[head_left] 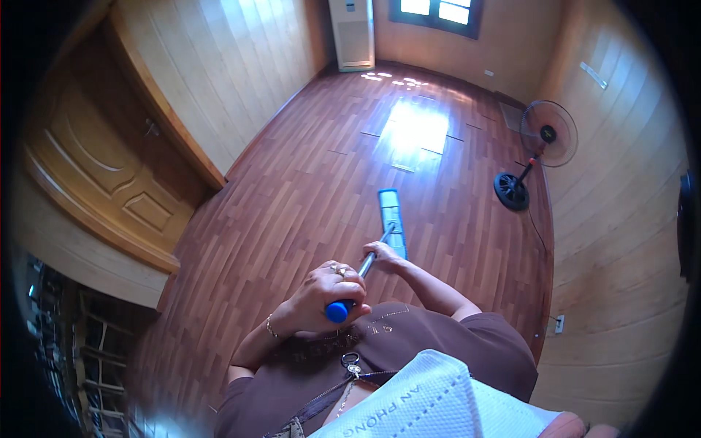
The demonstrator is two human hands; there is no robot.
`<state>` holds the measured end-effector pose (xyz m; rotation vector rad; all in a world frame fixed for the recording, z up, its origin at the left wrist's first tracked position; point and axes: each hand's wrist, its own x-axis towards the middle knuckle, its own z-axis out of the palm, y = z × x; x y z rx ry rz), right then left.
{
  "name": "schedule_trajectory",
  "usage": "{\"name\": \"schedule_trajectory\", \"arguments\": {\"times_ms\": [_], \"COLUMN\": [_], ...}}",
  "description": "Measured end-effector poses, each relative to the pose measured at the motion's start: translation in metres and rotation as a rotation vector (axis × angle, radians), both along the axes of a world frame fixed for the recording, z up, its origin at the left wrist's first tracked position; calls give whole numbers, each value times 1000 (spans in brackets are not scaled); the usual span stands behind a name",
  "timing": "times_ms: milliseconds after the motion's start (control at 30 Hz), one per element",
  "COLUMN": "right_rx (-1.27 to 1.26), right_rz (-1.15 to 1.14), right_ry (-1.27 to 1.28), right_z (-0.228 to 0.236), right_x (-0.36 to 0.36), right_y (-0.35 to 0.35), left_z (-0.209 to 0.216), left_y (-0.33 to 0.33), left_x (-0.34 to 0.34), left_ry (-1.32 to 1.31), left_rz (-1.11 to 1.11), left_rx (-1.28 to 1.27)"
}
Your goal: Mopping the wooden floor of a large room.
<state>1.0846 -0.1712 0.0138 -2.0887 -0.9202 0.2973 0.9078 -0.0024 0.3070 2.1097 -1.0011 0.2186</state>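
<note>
Left hand (pixel 330 288) grips blue end (pixel 336 312) of mop (pixel 390 208), right hand (pixel 385 257) wraps its pole (pixel 369 264) lower down, flat head (pixel 392 217) on floor (pixel 292 190), fan (pixel 548 134) by floor's right edge.

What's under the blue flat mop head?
Brown wood-plank floor shows around the mop head. The floor directly beneath, and the pad's underside, are covered, so any dirt or moisture there can't be seen.

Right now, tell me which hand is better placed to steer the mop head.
Probably the right hand: it grips the pole lower down, nearer the flat mop head. The left hand holds the top end, by the blue cap.
</note>
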Motion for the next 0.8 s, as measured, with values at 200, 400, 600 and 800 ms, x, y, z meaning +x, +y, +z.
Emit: {"name": "schedule_trajectory", "arguments": {"times_ms": [200,400,600,800], "right_rx": [161,164,62,-11], "right_rz": [387,813,1084,1197], "right_ry": [115,155,368,106], "right_z": [12,32,27,58], "right_x": [-33,-88,-136,-172], "right_y": [95,158,195,211], "left_z": [28,43,42,58], "left_y": [10,2,-10,8], "left_x": [-40,-78,-91,-118], "left_ry": [-86,-88,-82,-116], "left_rz": [147,313,436,506], "left_rx": [-1,55,104,84]}}
